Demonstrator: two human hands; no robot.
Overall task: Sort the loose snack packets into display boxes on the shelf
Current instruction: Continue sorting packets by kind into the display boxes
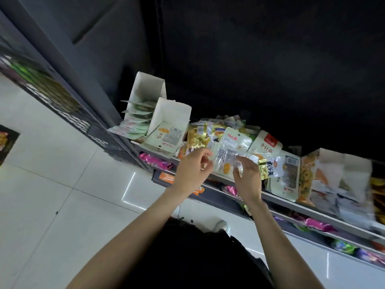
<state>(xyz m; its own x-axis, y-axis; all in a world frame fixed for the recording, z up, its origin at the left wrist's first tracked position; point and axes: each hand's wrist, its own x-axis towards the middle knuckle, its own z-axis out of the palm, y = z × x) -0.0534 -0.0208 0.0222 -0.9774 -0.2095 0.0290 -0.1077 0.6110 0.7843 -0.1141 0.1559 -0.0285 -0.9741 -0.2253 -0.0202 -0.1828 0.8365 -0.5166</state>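
Note:
A heap of loose snack packets (229, 138), gold, white and pale green, lies on the grey shelf (291, 205). Between my hands is a clear packet with an orange patch (226, 161). My left hand (192, 170) has curled fingers at that packet's left edge. My right hand (248, 176) holds its right side with fingers curled over it. Left of the heap stand two white display boxes: the far one (145, 88) with pale green packets fanned out, the near one (170, 115) with white and orange packets. A gold packet (267, 167) lies just right of my right hand.
More display boxes with orange and white packets (333, 174) stand at the right of the shelf. Lower shelves hold pink (154, 160) and green wrapped snacks. White tiled floor (62, 184) spreads to the left. A dark wall is behind the shelf.

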